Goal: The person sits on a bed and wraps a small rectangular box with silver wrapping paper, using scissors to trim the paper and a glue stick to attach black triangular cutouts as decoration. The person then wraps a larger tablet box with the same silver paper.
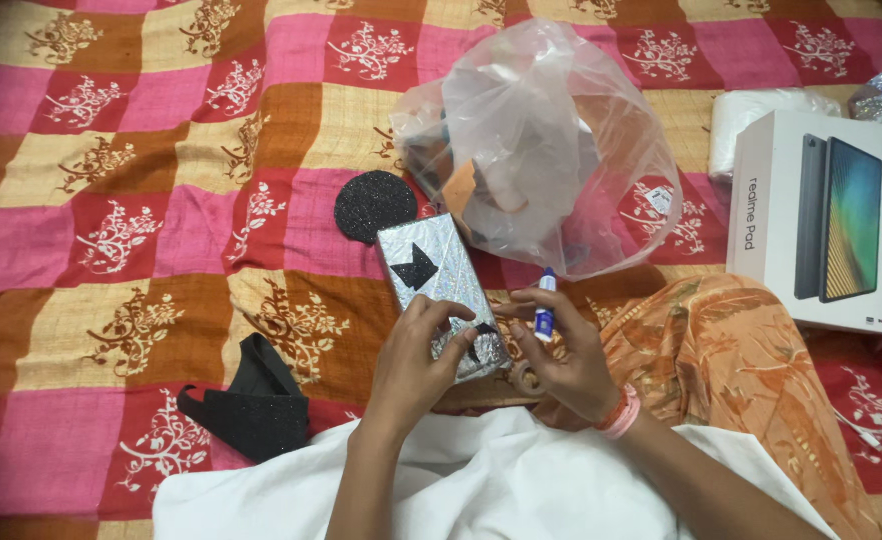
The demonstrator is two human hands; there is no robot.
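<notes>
Left hand (416, 365) fingers press a black cut-out onto the silver card (441, 290); right hand (561, 360) fingers pinch a glue tube (545, 305) (one black shape already stuck beyond the fingertips).

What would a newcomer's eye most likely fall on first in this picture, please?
Probably the silver card with a black shape on it, at centre, pressed by the left hand, while the right hand holds a small glue tube beside it. Next come the clear plastic bag just behind and the white box at right.
</notes>
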